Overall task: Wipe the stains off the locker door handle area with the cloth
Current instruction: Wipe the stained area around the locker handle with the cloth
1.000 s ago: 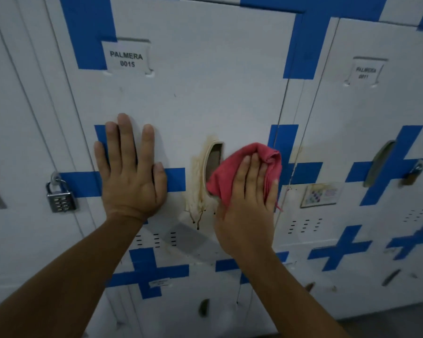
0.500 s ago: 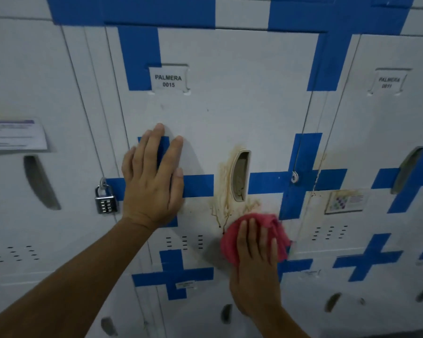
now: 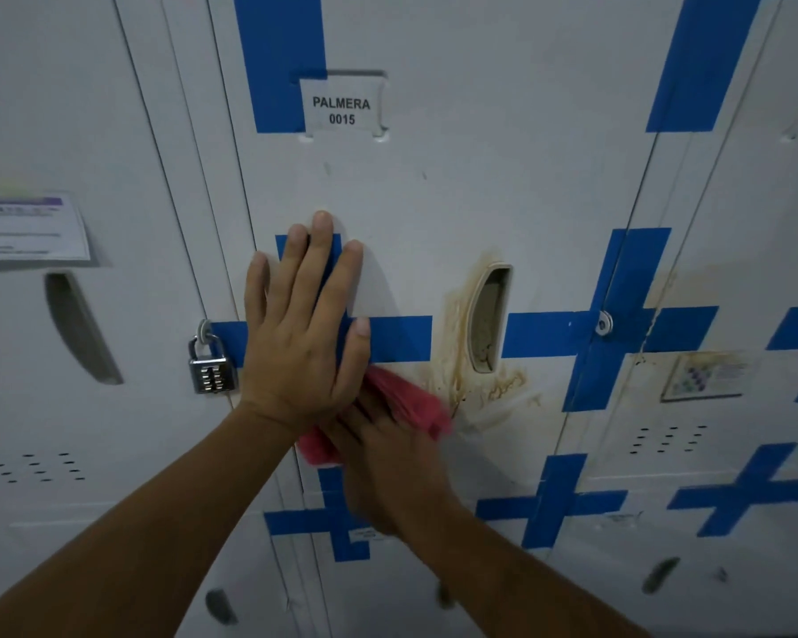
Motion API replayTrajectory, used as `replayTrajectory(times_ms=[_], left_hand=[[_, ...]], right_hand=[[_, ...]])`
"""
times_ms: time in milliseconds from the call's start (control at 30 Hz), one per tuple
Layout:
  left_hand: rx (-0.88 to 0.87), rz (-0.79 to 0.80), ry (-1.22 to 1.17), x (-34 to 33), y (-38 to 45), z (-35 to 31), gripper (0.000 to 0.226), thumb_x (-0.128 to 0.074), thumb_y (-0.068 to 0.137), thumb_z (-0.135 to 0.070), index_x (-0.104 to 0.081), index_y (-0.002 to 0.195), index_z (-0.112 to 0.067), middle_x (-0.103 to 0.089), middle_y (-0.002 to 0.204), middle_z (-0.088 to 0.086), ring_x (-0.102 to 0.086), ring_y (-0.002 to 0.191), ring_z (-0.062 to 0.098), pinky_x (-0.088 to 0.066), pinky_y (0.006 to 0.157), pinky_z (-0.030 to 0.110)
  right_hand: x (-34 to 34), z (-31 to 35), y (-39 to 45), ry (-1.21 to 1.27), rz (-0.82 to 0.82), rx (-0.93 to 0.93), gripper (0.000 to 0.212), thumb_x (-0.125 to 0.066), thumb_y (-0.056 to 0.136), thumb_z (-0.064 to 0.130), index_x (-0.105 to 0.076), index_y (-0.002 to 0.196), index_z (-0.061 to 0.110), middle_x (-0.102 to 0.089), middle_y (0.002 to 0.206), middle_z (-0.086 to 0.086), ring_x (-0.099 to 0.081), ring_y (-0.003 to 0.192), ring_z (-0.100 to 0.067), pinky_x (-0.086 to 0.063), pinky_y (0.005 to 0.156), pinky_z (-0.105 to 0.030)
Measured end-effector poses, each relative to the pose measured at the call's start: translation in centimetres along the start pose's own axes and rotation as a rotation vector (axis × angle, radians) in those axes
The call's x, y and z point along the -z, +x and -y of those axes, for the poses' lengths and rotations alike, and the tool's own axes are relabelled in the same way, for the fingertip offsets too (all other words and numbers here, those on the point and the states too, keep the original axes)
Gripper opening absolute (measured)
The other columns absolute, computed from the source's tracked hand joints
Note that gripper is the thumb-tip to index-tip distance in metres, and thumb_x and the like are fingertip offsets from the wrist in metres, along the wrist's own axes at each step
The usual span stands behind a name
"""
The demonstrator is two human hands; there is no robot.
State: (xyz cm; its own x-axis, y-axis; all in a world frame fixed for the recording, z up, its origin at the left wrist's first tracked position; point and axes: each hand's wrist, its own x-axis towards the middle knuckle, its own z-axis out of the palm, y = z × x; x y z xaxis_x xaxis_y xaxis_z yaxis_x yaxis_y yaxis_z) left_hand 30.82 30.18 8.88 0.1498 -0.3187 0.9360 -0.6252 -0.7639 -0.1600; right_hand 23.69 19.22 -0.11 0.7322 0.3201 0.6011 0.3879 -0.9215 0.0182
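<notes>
White locker door point(image 3: 503, 186) with blue tape — left hand point(image 3: 302, 333) flat, fingers spread; right hand point(image 3: 388, 458), blurred, presses red cloth point(image 3: 406, 402) just below-left of stained handle point(image 3: 489, 315).

Left hand point(image 3: 302, 333) is spread flat, fingers point(image 3: 316, 255) pointing up, arm stretched straight out. Right hand point(image 3: 388, 458) sits blurred just below it, palm pressing forward, its fingertips tucked beneath the left palm.
</notes>
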Motion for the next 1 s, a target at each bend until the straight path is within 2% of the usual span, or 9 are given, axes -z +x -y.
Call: replayTrajectory(times_ms=[100, 167, 300, 367, 500, 600, 733, 867, 1000], left_hand=[[-0.002, 0.015, -0.026, 0.4, -0.1, 0.0, 0.062, -0.035, 0.099, -0.035, -0.037, 0.152, -0.004, -0.025, 0.161, 0.021, -0.020, 0.151, 0.036, -0.009, 0.123, 0.054], [-0.029, 0.040, -0.013, 0.5, -0.1, 0.5, 0.062, -0.034, 0.100, -0.038, -0.036, 0.153, -0.005, -0.023, 0.162, 0.020, -0.018, 0.152, 0.035, -0.009, 0.123, 0.053], [-0.122, 0.046, 0.097, -0.2, -0.2, 2.3, 0.060, -0.029, 0.103, -0.040, -0.030, 0.156, -0.011, -0.017, 0.163, 0.016, -0.013, 0.153, 0.029, -0.010, 0.122, 0.050], [-0.130, 0.048, 0.105, -0.4, -0.1, 2.6, 0.059, -0.029, 0.103, -0.036, -0.028, 0.157, -0.011, -0.015, 0.163, 0.014, -0.011, 0.153, 0.027, -0.011, 0.122, 0.049], [-0.120, 0.080, 0.063, 0.1, 0.0, 2.3, 0.058, -0.028, 0.103, -0.031, -0.028, 0.156, -0.010, -0.018, 0.164, 0.016, -0.012, 0.153, 0.029, -0.010, 0.123, 0.049], [-0.120, 0.111, 0.052, 0.8, 0.0, 2.2, 0.057, -0.028, 0.103, -0.031, -0.028, 0.156, -0.009, -0.020, 0.164, 0.017, -0.014, 0.154, 0.031, -0.012, 0.123, 0.050], [-0.090, 0.123, 0.046, 1.5, 0.1, 1.6, 0.057, -0.027, 0.103, -0.030, -0.030, 0.155, -0.009, -0.021, 0.164, 0.017, -0.015, 0.154, 0.030, -0.015, 0.123, 0.052], [0.005, 0.120, 0.018, 1.8, 0.3, 0.0, 0.059, -0.026, 0.102, -0.036, -0.040, 0.152, -0.009, -0.022, 0.163, 0.018, -0.018, 0.153, 0.031, -0.011, 0.122, 0.052], [0.045, 0.123, -0.016, 2.0, 1.0, -0.7, 0.060, -0.028, 0.100, -0.040, -0.045, 0.147, -0.008, -0.024, 0.162, 0.020, -0.020, 0.151, 0.033, -0.007, 0.121, 0.050]], right_hand=[[2.3, -0.3, 2.5, -0.062, -0.166, 0.038, 0.054, -0.070, 0.079, 0.024, -0.059, 0.130, 0.012, -0.059, 0.135, -0.010, -0.043, 0.129, -0.028, -0.040, 0.106, -0.041], [3.5, -0.7, 3.3, -0.066, -0.207, 0.013, 0.054, -0.065, 0.084, 0.025, -0.055, 0.136, 0.012, -0.054, 0.140, -0.010, -0.038, 0.134, -0.027, -0.034, 0.111, -0.040], [5.1, -2.2, 2.0, -0.098, -0.140, -0.159, 0.070, -0.048, 0.091, 0.031, -0.020, 0.155, 0.023, -0.019, 0.161, 0.003, -0.004, 0.149, -0.018, 0.003, 0.121, -0.039], [4.7, -2.7, 0.2, -0.122, -0.073, -0.252, 0.077, -0.040, 0.090, 0.038, -0.002, 0.156, 0.025, -0.001, 0.162, 0.004, 0.009, 0.148, -0.019, 0.009, 0.119, -0.042], [1.3, -2.2, -3.8, -0.220, 0.189, -0.203, 0.096, -0.066, 0.076, 0.040, -0.015, 0.155, 0.022, -0.030, 0.157, -0.006, -0.026, 0.144, -0.032, -0.010, 0.112, -0.051], [-0.5, -1.3, -5.1, -0.184, 0.328, -0.187, 0.105, -0.078, 0.061, 0.032, -0.027, 0.152, 0.022, -0.048, 0.147, -0.001, -0.048, 0.132, -0.028, -0.023, 0.107, -0.047], [0.4, -2.0, -4.0, -0.163, 0.229, -0.152, 0.096, -0.074, 0.072, 0.034, -0.024, 0.154, 0.026, -0.039, 0.152, 0.003, -0.034, 0.141, -0.023, -0.022, 0.114, -0.044], [5.0, -1.4, 0.1, -0.076, -0.042, -0.194, 0.078, -0.054, 0.087, 0.036, -0.018, 0.156, 0.024, -0.028, 0.159, 0.001, -0.014, 0.149, -0.023, -0.009, 0.121, -0.045], [7.8, -0.1, 3.8, -0.091, -0.139, -0.316, 0.083, -0.035, 0.089, 0.045, 0.005, 0.156, 0.015, 0.004, 0.164, -0.004, 0.012, 0.149, -0.023, 0.004, 0.121, -0.045]])
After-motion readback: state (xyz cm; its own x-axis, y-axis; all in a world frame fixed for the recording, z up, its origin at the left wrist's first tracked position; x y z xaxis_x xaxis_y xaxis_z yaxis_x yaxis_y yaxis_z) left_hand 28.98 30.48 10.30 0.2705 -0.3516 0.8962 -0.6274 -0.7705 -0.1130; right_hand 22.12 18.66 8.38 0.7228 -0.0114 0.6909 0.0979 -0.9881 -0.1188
